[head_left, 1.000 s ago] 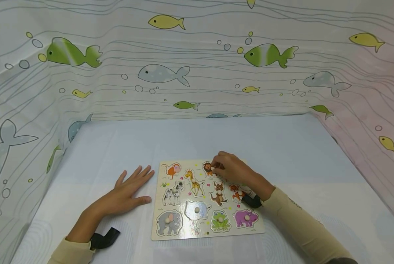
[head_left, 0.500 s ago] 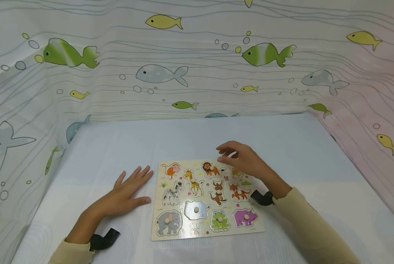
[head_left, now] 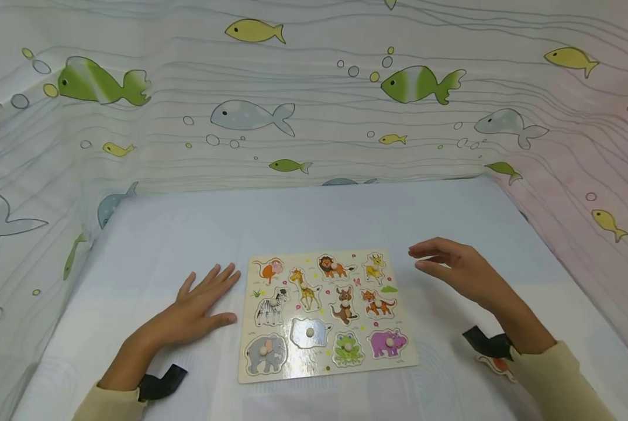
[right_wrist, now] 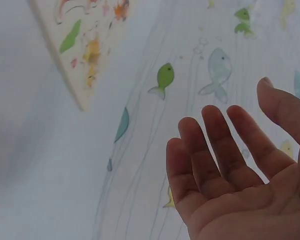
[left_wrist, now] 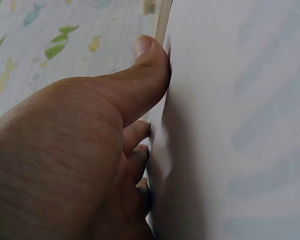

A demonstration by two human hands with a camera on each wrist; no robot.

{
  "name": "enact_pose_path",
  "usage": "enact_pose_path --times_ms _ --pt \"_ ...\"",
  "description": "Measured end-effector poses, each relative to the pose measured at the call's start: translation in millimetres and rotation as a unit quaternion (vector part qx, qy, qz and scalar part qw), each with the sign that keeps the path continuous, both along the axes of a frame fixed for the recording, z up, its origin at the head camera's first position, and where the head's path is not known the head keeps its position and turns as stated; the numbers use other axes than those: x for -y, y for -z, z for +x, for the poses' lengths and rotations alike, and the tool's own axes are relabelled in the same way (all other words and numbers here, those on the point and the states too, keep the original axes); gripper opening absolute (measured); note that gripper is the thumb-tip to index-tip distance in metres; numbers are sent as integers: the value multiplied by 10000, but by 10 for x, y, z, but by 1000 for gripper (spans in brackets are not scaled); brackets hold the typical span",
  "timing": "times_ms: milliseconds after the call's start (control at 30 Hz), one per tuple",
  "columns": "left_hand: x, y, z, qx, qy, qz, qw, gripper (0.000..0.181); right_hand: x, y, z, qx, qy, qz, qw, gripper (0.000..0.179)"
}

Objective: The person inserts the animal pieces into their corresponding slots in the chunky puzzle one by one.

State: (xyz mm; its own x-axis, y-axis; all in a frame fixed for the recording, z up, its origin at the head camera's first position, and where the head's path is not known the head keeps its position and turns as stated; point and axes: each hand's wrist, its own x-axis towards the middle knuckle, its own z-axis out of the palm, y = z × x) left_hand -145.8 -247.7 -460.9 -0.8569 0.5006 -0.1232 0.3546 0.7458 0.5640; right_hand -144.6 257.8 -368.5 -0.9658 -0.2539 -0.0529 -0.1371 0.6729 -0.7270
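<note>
A wooden animal puzzle board (head_left: 319,374) lies flat on the table, with animal pieces such as the lion (head_left: 331,268), elephant (head_left: 264,354) and purple hippo (head_left: 389,343) seated in it, each with a small round knob. My left hand (head_left: 198,310) rests palm down on the table just left of the board, fingers spread. In the left wrist view its thumb (left_wrist: 145,75) lies near the board's edge. To the right of the board my right hand (head_left: 461,272) hovers above the table, holding nothing. The right wrist view shows its fingers (right_wrist: 220,145) loosely extended.
A loose puzzle piece with orange-red colouring (head_left: 498,367) lies on the table at the right, partly covered by the right wrist and its black strap mount (head_left: 487,343). A fish-patterned curtain (head_left: 340,117) encloses the table (head_left: 272,219) at the back and sides.
My right hand has let go of the lion piece at the board's top and moved right, off the board. The loose piece at the right has come into sight. The left hand stays put.
</note>
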Motion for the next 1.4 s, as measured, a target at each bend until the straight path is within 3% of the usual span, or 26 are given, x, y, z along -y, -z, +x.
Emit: enact_pose_path --times_ms 367,667,900,1033,1133,1267,1400 --pt "6 -6 -14 62 6 26 10000 86 -797 123 631 -137 603 126 9980 23" --pt "2 21 -9 125 -31 15 9999 87 -1208 318 963 -105 663 533 9963 39" --pt "-9 -14 -14 134 -59 -39 9999 87 -1448 566 1227 -126 397 620 9972 46" --pt "-2 -15 -11 107 -47 -17 9999 86 -1530 701 1337 -56 531 728 9959 41" --pt "0 -12 -7 131 -56 36 9999 86 -1554 770 1382 -56 363 628 9974 44" --pt "5 -5 -10 170 -68 32 9998 86 -1520 818 1388 -217 99 552 9982 46" --pt "11 0 -15 98 -24 13 9999 86 -1467 857 1385 -289 167 616 9975 44"
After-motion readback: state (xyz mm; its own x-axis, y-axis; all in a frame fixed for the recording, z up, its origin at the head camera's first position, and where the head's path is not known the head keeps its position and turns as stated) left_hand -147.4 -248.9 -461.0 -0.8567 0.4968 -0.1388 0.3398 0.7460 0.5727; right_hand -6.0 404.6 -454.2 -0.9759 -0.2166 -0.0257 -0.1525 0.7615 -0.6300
